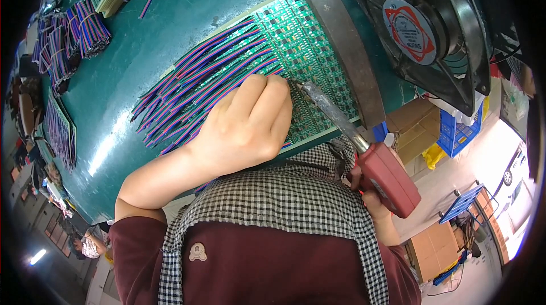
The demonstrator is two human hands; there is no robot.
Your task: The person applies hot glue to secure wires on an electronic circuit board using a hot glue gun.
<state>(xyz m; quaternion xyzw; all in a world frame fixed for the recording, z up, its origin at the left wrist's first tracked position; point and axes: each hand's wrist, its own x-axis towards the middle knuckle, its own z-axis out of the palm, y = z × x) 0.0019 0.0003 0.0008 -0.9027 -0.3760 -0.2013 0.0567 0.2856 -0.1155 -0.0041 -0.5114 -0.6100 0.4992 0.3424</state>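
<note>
Right hand is gripping soldering iron; left hand, at tip's eight o'clock, is clenching over circuit boards, can't tell on what.

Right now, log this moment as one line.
left hand: curled over wires, fingertips hidden | right hand: holds iron, tip over board | fan: right of board

The bench is deep teal green. The circuit-board panel is brighter green, specked with black and edged in cream; its wires run in purple-blue, pink-red and black stripes. The soldering iron has a brick-red handle and silvery shaft. Black-and-white gingham covers the apron, over a maroon top.
</note>
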